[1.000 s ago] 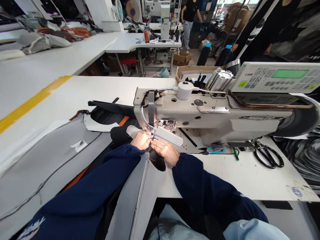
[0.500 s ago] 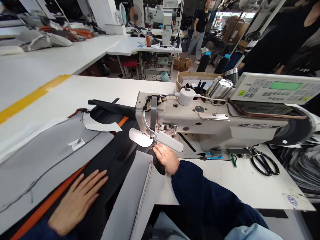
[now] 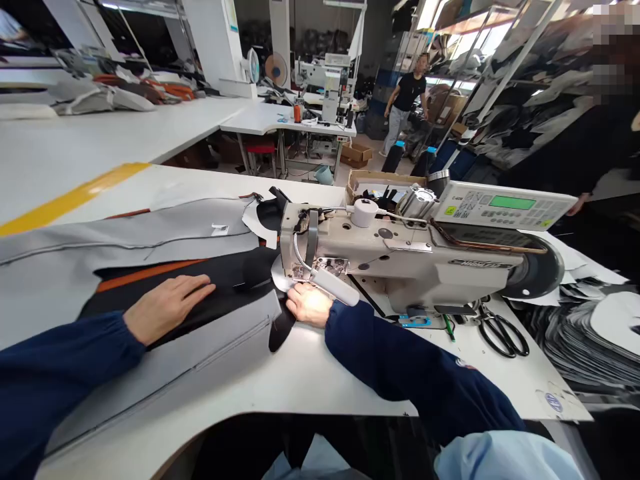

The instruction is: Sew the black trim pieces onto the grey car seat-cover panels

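Observation:
A sewn cover of grey-backed panels, black material and an orange strip lies across the table, its right end under the head of a sewing machine. My left hand rests flat on the black part, fingers stretched out. Close to the needle area, my right hand has its fingers bent and pressed together on the cover's edge. A small white curved piece sits just beside those fingertips. The machine's lamp partly hides the needle area.
Black-handled scissors and a green pen lie right of the machine. A control panel stands above it. Stacked cut pieces are at the far right. A person stands in the background; another is at the right.
The cover has swung round to lie more sideways, its grey flaps shifted. My left hand has turned to point rightward. My right hand stays by the needle. The camera view has shifted.

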`<state>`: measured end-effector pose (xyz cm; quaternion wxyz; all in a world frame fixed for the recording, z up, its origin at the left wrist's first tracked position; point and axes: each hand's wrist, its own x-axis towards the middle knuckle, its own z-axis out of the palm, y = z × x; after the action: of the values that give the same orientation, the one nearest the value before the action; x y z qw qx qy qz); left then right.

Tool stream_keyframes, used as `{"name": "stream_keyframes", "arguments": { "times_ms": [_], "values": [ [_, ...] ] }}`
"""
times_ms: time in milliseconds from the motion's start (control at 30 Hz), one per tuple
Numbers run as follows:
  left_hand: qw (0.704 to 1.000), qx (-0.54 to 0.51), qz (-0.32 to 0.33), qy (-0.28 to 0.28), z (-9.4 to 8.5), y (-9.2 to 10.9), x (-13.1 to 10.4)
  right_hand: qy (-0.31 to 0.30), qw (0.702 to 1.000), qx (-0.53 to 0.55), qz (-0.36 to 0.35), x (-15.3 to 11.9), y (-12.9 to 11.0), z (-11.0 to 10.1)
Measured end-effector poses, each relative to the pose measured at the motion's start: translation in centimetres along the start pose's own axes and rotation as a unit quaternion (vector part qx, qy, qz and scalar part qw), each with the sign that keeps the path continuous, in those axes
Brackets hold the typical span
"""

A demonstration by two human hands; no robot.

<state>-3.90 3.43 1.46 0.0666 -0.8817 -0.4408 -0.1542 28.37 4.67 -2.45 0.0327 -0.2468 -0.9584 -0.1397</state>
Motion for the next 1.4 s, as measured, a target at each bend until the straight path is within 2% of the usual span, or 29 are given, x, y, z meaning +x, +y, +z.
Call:
{"name": "stream_keyframes", "arguments": {
  "times_ms": [33, 100, 167, 233, 333, 433, 533, 600, 667, 767, 800, 867, 933, 1000, 1100, 1267, 1400],
  "values": [
    [1.000, -0.001, -0.001, 0.007, -0.4, 1.3, -0.1, -0.003, 1.000, 0.002, -0.018, 0.2, 0.1, -0.1],
    [0.999, -0.035, 0.018, -0.028, -0.5, 4.3, -0.7, -0.006, 0.999, 0.007, -0.047, 0.4, 0.1, -0.3],
    [0.988, -0.091, 0.063, -0.104, 0.6, 7.4, -1.1, -0.009, 0.998, 0.009, -0.059, 0.4, -0.3, -0.4],
    [0.982, -0.106, 0.055, -0.144, 2.5, 9.4, -0.9, -0.012, 0.999, 0.008, -0.045, 0.3, -1.2, -0.3],
    [0.985, -0.069, -0.019, -0.159, 5.2, 9.6, 0.7, -0.017, 1.000, -0.001, 0.021, -0.1, -3.1, -0.1],
    [0.985, -0.043, -0.022, -0.164, 6.1, 8.8, 2.7, -0.022, 0.996, -0.011, 0.084, -0.4, -5.0, 0.1],
    [0.989, -0.014, -0.012, -0.144, 5.7, 9.3, 4.4, -0.017, 0.992, -0.003, 0.128, -0.4, -6.4, 0.3],
    [0.987, 0.009, -0.045, -0.156, 5.1, 10.2, 5.2, -0.008, 0.989, 0.007, 0.148, -0.4, -6.9, 0.6],
    [0.973, -0.011, -0.100, -0.206, 4.7, 10.8, 5.8, 0.000, 0.987, 0.015, 0.158, -0.7, -7.1, 1.0],
    [0.931, -0.151, -0.168, -0.287, 4.4, 10.3, 6.0, 0.040, 0.985, 0.019, 0.165, -1.3, -7.1, 1.7],
    [0.923, -0.194, -0.173, -0.284, 4.4, 10.0, 5.9, 0.064, 0.983, 0.021, 0.170, -1.5, -7.1, 1.8],
    [0.941, -0.230, -0.144, -0.202, 4.3, 9.6, 5.7, 0.107, 0.977, 0.028, 0.180, -1.6, -7.1, 2.1],
    [0.977, -0.189, -0.055, -0.082, 4.3, 9.8, 5.9, 0.116, 0.974, 0.043, 0.188, -1.5, -7.1, 2.3],
    [0.993, -0.107, 0.049, -0.012, 4.5, 10.6, 6.6, 0.099, 0.975, 0.060, 0.188, -1.3, -7.1, 2.4],
    [0.991, -0.012, 0.131, -0.011, 5.3, 11.6, 8.3, 0.078, 0.980, 0.065, 0.169, -1.5, -6.8, 2.2],
    [0.985, -0.054, 0.161, 0.017, 6.4, 11.7, 9.7, 0.080, 0.988, 0.043, 0.123, -2.5, -5.9, 1.1],
    [0.984, -0.030, 0.172, -0.022, 6.1, 11.8, 9.2, 0.075, 0.989, 0.044, 0.121, -2.8, -5.4, 0.5]
  ]
}}
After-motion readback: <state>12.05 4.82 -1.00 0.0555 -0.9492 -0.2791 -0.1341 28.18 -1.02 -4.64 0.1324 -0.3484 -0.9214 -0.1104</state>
